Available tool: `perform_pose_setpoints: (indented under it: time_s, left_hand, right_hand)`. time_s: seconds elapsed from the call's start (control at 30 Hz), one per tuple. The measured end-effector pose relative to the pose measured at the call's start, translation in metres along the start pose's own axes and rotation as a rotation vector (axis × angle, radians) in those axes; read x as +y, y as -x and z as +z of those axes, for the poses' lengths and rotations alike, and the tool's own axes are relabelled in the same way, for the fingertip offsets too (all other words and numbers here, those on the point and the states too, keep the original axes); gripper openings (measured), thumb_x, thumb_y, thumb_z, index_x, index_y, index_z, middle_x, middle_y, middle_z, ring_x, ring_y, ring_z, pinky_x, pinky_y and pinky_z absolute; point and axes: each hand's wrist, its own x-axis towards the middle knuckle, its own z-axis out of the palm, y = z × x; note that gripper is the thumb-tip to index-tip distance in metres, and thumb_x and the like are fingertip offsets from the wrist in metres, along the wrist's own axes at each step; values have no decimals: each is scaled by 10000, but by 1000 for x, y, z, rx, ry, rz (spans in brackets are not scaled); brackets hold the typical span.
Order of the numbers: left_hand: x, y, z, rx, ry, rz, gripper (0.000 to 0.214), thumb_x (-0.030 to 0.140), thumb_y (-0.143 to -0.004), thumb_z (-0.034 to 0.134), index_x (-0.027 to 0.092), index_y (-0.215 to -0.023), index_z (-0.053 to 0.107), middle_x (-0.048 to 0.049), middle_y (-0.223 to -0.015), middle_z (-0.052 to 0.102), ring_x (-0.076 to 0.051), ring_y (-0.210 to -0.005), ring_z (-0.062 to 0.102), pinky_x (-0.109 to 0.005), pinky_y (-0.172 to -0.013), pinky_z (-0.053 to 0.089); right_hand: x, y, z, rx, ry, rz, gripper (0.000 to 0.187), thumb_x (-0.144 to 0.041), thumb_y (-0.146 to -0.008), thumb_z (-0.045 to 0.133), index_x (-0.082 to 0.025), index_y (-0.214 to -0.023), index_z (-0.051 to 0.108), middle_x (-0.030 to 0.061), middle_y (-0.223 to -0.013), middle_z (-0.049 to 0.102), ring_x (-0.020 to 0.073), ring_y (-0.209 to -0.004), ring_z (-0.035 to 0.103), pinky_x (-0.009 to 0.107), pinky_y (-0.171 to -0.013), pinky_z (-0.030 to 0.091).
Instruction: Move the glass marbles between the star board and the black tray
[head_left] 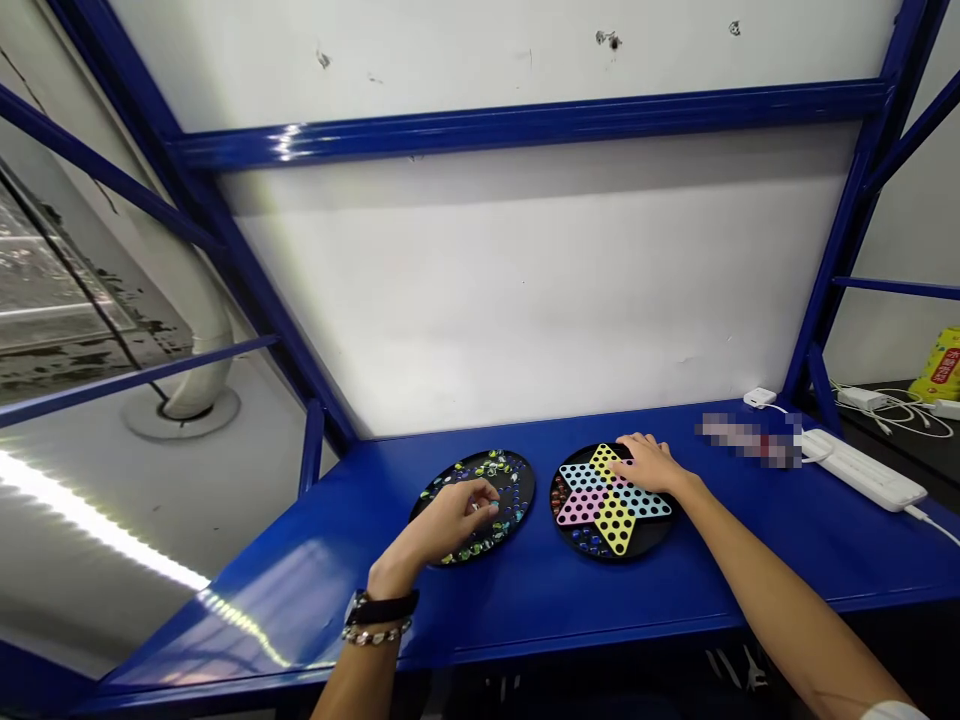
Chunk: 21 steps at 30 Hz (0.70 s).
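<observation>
Between the front and back edges of a blue desk (555,600), the left hand (457,513) curls half-closed over a tray (531,482) of marbles (495,467) — its hold unclear — while the right hand (649,466), loosely open, rests on a star game board (611,492).

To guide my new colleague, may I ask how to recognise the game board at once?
On the blue table lies a round tray of marbles. The board is right of it, partly under the right hand. Only the board bears a yellow, blue and pink star.
</observation>
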Motion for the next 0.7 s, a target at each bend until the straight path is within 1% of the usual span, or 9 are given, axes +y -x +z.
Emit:
perform_pose_setpoints:
  time_s: [0.13,0.33,0.43,0.57,0.7]
  left_hand:
    - [13,-3,8,-16,-27,59,302,424,-844,475,207,-958,652,-37,-879,700,-197,-789,632,-290,-695,463]
    - [17,-10,24,5,-221,34,314,350,-858,505,234,-1075,700,-65,-1009,724,-240,-962,653,-337,-844,470]
    - [20,-11,28,25,-276,-13,300,324,-852,541,229,-1065,728,-87,-1060,731,-267,-1037,651,-350,-895,470]
    - [28,-10,29,19,-298,-42,276,295,-868,539,221,-1043,740,-96,-1052,740,-277,-1058,654,-353,-904,476]
    - [41,-7,29,25,-348,-65,258,318,-903,528,217,-1069,697,-100,-1036,730,-262,-1019,668,-336,-855,487]
  right_hand:
    - [1,0,0,1,1,4,625,-606,-904,362,-257,-1419,413,102,-1449,428,337,-1340,323,482,-1058,257]
    - [1,-1,1,22,-7,-10,601,-587,-903,375,-254,-1399,435,105,-1419,460,319,-1304,362,477,-1049,268]
    - [1,-1,2,21,-16,-4,599,-583,-899,383,-256,-1397,438,104,-1424,456,321,-1312,352,487,-1058,257]
    - [0,0,1,11,-20,2,611,-589,-895,391,-257,-1407,430,100,-1442,438,329,-1335,328,491,-1069,241]
    - [-1,1,-1,9,-19,1,614,-589,-900,384,-253,-1412,426,104,-1449,432,326,-1336,329,486,-1070,242]
